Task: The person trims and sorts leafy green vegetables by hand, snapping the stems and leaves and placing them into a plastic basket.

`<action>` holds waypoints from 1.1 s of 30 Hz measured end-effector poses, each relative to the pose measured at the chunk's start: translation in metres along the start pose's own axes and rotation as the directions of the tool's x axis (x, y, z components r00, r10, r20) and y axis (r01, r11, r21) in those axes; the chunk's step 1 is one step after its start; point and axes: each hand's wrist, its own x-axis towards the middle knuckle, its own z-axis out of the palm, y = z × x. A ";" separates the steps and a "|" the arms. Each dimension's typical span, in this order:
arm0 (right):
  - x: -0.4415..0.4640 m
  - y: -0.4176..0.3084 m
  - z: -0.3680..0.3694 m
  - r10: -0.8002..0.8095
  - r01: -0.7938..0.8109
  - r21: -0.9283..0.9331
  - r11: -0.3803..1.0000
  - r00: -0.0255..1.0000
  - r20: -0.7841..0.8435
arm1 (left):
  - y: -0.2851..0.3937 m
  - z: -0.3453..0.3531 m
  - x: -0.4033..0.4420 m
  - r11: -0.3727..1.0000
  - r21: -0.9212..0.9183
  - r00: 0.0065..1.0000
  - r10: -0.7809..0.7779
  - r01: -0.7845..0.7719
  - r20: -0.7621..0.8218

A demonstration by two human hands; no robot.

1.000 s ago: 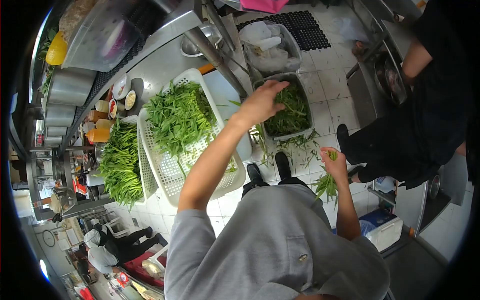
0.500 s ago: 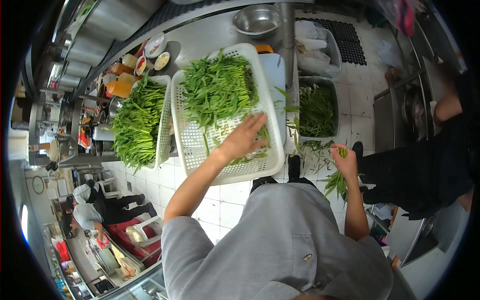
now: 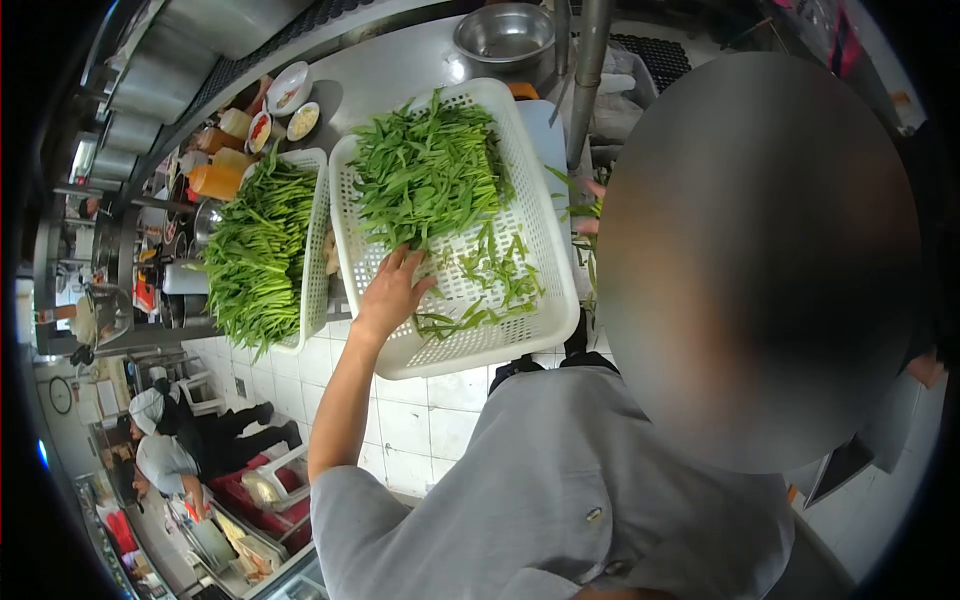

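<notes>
A white plastic basket [image 3: 557,290] holds a heap of water spinach [image 3: 430,165] at its far end, with loose leaves [image 3: 500,272] scattered over the near part. My left hand [image 3: 392,293] lies open over the basket's left side, fingertips touching the near edge of the heap. Beyond the basket's right rim, a few fingers of what looks like my right hand [image 3: 592,226] show around some water spinach [image 3: 583,209]. A large blurred oval hides the rest of that hand and its arm.
A second white basket [image 3: 316,240] full of water spinach stands at the left. Small bowls [image 3: 289,88], sauce bottles [image 3: 215,182] and a steel bowl [image 3: 504,35] sit farther back. A metal post [image 3: 590,75] rises at the right. Someone bends over [image 3: 165,455] at lower left.
My left hand has moved left across the basket to the near edge of the heap. The right hand with water spinach has come up toward the basket's right side. A blurred oval now covers the right.
</notes>
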 end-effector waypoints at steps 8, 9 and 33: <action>-0.004 0.005 0.004 -0.049 0.056 -0.214 0.975 0.998 0.039 | -0.007 0.003 0.000 0.999 -0.044 0.999 0.006 -0.004 0.044; -0.008 0.016 -0.002 -0.077 0.071 -0.251 0.965 0.997 -0.012 | -0.011 0.004 0.001 0.998 -0.058 0.999 0.041 -0.039 0.031; -0.040 0.028 0.017 -0.385 0.381 -0.189 0.905 0.923 0.017 | 0.091 -0.014 -0.140 0.759 -0.648 0.813 -0.415 0.063 -0.407</action>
